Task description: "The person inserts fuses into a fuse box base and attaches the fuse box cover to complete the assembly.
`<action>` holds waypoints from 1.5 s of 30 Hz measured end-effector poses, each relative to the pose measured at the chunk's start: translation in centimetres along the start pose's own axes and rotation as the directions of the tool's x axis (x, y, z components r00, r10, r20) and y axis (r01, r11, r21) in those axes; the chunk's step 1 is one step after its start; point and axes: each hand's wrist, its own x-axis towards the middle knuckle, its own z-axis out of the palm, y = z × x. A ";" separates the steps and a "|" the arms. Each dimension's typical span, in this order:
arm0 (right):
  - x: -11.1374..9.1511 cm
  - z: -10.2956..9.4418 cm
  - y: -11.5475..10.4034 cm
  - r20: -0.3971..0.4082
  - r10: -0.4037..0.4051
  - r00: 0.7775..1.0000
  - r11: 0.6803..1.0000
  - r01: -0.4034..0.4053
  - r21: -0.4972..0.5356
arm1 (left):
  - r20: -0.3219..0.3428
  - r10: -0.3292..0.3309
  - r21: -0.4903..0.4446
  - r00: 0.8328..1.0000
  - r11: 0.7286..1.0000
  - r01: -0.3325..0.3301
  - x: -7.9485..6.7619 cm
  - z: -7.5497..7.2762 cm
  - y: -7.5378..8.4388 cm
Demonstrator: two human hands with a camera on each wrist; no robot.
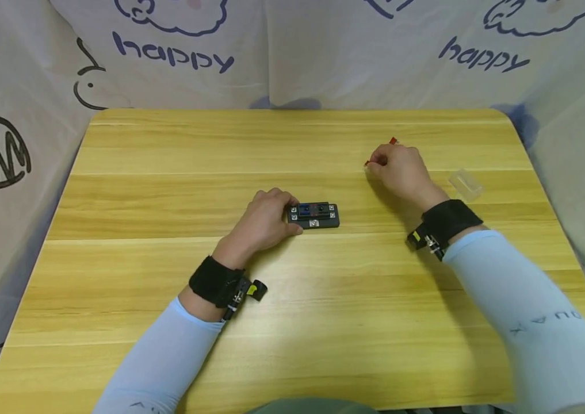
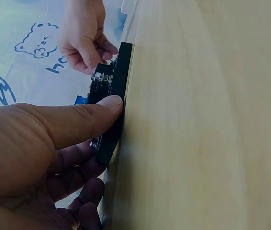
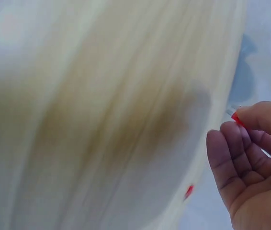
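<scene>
My left hand [image 1: 266,219] grips the left end of a black block with metal screw terminals [image 1: 318,222], thumb along the near edge. In the left wrist view the thumb presses the side of the block [image 2: 122,72], and a blue piece [image 2: 81,100] shows on its top. Farther back and to the right, my right hand [image 1: 401,169] pinches a small red two-pronged piece [image 3: 236,117] between thumb and forefinger, raised over the table. Its other fingers are loosely bent. A second red piece [image 1: 393,140] lies on the table just beyond the right hand.
A clear plastic cover [image 1: 465,184] lies on the wooden table [image 1: 168,287], right of the right hand. White cloth [image 1: 323,75] with drawings hangs behind the table and along its sides. Both wrists wear black bands with small cameras.
</scene>
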 end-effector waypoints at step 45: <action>-4.2 3.5 -8.5 0.066 -0.370 0.927 0.927 0.373 -0.045 | -0.008 0.042 0.020 0.999 0.999 -0.042 0.1 -0.2 -0.2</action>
